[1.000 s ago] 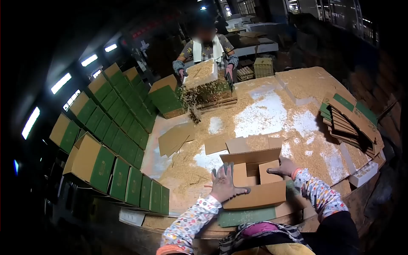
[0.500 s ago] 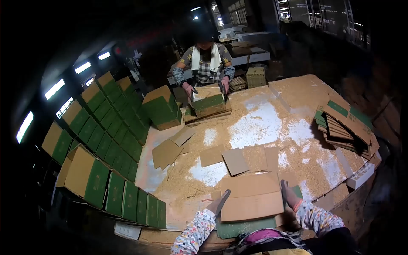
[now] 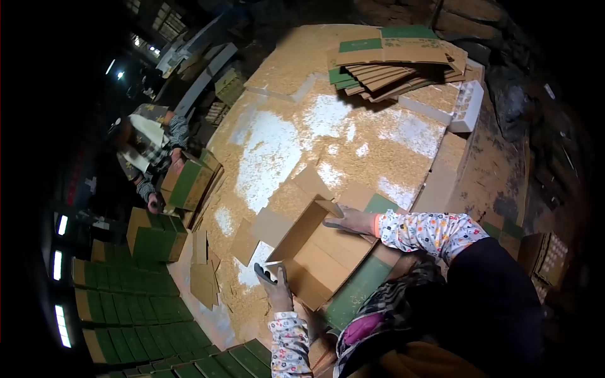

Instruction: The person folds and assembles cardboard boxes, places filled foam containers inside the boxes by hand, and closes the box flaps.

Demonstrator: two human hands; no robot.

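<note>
An open cardboard box [image 3: 324, 259] lies tilted in front of me, its bare brown inside facing up. My left hand [image 3: 275, 291], in a dark-fingered glove, grips the wall at its near-left end, with thumb and fingers on either side. At the opposite end my right hand [image 3: 351, 220] holds the other wall, fingers reaching over the edge; part of its grip is hidden. Under the box's near side lies a green flat cardboard piece [image 3: 359, 290]. Loose brown cardboard sheets [image 3: 272, 225] lie just beyond the box.
Sawdust-like bits cover the table [image 3: 271, 157]. A stack of flattened cartons [image 3: 394, 60] sits at the far right, near a white foam block [image 3: 466, 106]. Rows of green boxes [image 3: 135, 309] line the left. Across the table, a co-worker [image 3: 151, 148] handles a green-and-brown box [image 3: 189, 183].
The box has turned over between my hands: its closed brown side faced me before, now its open inside does. My view has swung right. The co-worker's box is now turned differently.
</note>
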